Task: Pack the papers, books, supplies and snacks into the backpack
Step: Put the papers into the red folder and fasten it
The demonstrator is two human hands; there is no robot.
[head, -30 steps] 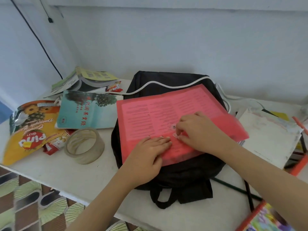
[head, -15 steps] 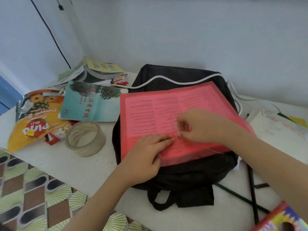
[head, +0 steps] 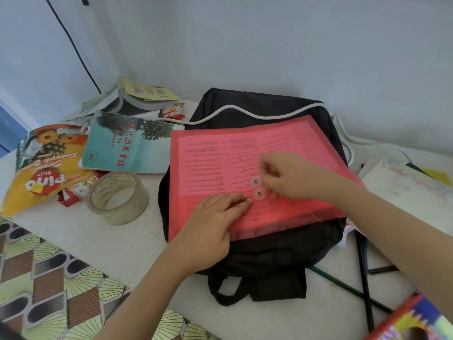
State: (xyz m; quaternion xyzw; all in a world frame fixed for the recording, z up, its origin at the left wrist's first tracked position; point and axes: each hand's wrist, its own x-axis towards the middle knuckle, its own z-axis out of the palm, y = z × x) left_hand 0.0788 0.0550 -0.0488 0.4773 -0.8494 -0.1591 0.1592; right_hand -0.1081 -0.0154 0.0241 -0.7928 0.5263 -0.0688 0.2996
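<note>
Folder (head: 245, 155) lies flat on the backpack (head: 269, 253), on the surface (head: 122, 241). My left grip (head: 208, 222) is flat, fingers straight, pressing the folder; right grip (head: 291, 179) pinches the string (head: 308, 212) beside the two clasp discs (head: 259, 193). Book (head: 127, 148) and snack bag (head: 44, 168) sit just left.

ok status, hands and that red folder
Left hand pressing flat on translucent red plastic folder. Right hand pinching its thin closure string. Folder lies atop black fabric backpack, not inside.

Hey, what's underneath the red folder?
The black backpack lies under the red folder. The folder covers most of the backpack, so its opening and contents cannot be seen.
</note>
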